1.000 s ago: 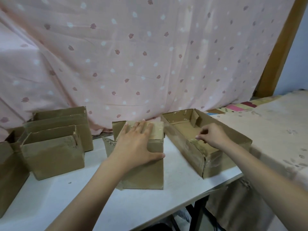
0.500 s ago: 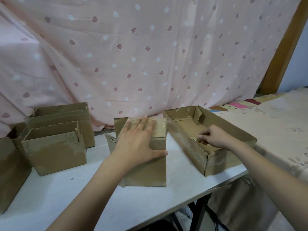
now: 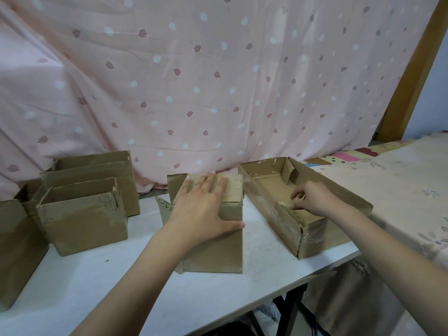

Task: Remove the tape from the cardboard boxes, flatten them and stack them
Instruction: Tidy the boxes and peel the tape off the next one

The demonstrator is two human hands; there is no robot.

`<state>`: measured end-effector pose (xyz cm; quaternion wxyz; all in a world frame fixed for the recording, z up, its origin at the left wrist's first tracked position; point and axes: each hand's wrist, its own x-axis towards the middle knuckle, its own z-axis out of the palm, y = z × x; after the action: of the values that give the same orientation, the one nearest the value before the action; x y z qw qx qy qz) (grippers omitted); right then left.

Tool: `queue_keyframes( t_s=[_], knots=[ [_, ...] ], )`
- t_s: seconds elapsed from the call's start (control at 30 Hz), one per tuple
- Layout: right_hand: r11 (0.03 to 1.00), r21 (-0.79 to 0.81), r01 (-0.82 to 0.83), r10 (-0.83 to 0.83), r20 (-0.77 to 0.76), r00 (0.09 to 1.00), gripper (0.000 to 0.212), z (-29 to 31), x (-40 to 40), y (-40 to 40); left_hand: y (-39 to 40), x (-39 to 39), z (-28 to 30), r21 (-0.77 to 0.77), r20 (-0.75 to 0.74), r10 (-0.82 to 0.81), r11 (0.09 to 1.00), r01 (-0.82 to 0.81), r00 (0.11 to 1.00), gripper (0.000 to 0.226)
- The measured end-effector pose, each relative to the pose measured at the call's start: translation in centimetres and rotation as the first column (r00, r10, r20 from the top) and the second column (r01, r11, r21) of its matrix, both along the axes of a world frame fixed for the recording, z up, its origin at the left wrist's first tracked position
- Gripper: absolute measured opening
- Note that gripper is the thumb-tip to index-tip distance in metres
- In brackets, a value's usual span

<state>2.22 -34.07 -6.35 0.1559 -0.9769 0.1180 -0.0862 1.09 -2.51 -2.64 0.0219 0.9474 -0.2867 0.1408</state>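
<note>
head view | worn on head | faces forward and down | close over table (image 3: 72,287)

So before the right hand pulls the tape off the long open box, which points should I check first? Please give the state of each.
1. Right hand pinches the tape at the long box wall: ok.
2. Tape end lifted free: cannot tell.
3. Long box fully on the table: ok.
4. Left hand steadies the long box: not ok, it rests flat on the middle box.
5. Long box empty inside: ok.
</note>
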Motion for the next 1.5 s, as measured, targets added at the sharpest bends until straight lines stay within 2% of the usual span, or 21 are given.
queue_keyframes(
  t_s=[0.2, 0.4, 0.5, 0.67, 0.8, 0.9, 1.07, 1.17, 1.27, 1.37, 1.5],
  knots=[
    [1.000, -0.015, -0.007, 0.006, -0.062, 0.998, 0.025, 0.4, -0.4, 0.3, 0.1, 0.0, 0.0, -0.004, -0.001, -0.003, 1.000, 0.003, 1.000, 0.111],
    [1.000, -0.002, 0.019, -0.019, -0.068, 0.998, 0.041, 0.9, -0.9, 0.7, 0.1, -0.1, 0.1, -0.001, -0.007, -0.001, 1.000, 0.001, 1.000, 0.111],
    [1.000, 0.007, -0.007, 0.007, 0.013, 1.000, 0.035, 2.1, -1.4, 2.4, 0.3, -0.3, 0.0, -0.009, 0.000, -0.006, 1.000, 0.006, 1.000, 0.111],
    [0.961, 0.182, -0.208, 0.165, 0.223, 0.961, 0.011, 4.5, -2.8, 7.4, 0.5, -0.8, 0.3, -0.028, 0.019, -0.011, 1.000, 0.011, 1.000, 0.110],
    [0.885, 0.295, -0.359, 0.262, 0.321, 0.910, 0.027, 6.3, -3.9, 11.6, 1.0, -1.6, 0.4, -0.036, 0.046, 0.006, 0.999, -0.004, 0.999, 0.113],
    [0.834, 0.295, -0.466, 0.377, 0.312, 0.872, 0.024, 7.1, -4.5, 14.0, 1.7, -2.4, 0.3, -0.032, 0.065, 0.025, 0.999, -0.023, 0.998, 0.118],
    [0.851, 0.194, -0.489, 0.446, 0.224, 0.866, 0.024, 7.3, -5.3, 15.9, 4.5, -3.0, 0.7, 0.008, 0.091, -0.001, 1.000, 0.001, 0.996, 0.115],
    [0.817, 0.218, -0.534, 0.490, 0.225, 0.842, 0.029, 7.0, -5.4, 16.6, 6.6, -2.6, 1.5, 0.004, 0.018, -0.061, 0.998, 0.061, 0.998, 0.110],
    [0.796, 0.242, -0.555, 0.508, 0.232, 0.830, 0.024, 6.8, -5.4, 17.4, 7.9, -2.3, 2.0, 0.014, -0.047, -0.049, 0.999, 0.050, 0.998, 0.122],
    [0.798, 0.247, -0.550, 0.499, 0.240, 0.833, 0.016, 7.0, -5.5, 18.2, 8.5, -2.6, 2.0, -0.003, 0.012, -0.017, 1.000, 0.017, 1.000, 0.132],
    [0.783, 0.267, -0.562, 0.506, 0.251, 0.825, 0.008, 7.3, -5.5, 19.1, 8.7, -3.2, 1.6, -0.007, 0.105, -0.005, 1.000, 0.006, 0.994, 0.130]
  ],
)
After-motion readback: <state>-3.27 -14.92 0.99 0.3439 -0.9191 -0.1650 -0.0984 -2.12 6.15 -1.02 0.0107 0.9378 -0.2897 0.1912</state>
